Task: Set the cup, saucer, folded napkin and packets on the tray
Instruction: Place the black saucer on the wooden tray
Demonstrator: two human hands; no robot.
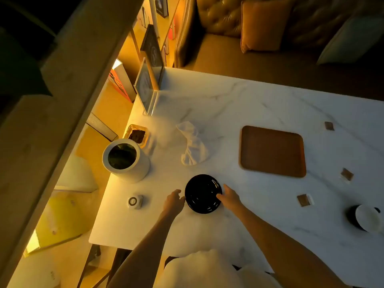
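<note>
A black saucer [202, 193] lies on the white marble table. My left hand [173, 201] is at its left rim and my right hand [229, 197] touches its right rim, fingers curled around the edge. A brown square tray [272, 151] rests to the upper right with nothing on it. A crumpled white napkin [192, 144] lies behind the saucer. Three brown packets [329, 126] [347, 174] [303, 200] are scattered to the right of the tray. A dark cup with a white inside [364, 218] stands at the far right.
A white cylindrical pot [125, 160] with dark contents stands at the table's left edge. Behind it are a small gold dish [137, 135] and an upright clear sign holder [146, 88]. A small round white object [134, 201] lies front left. A sofa runs beyond the table.
</note>
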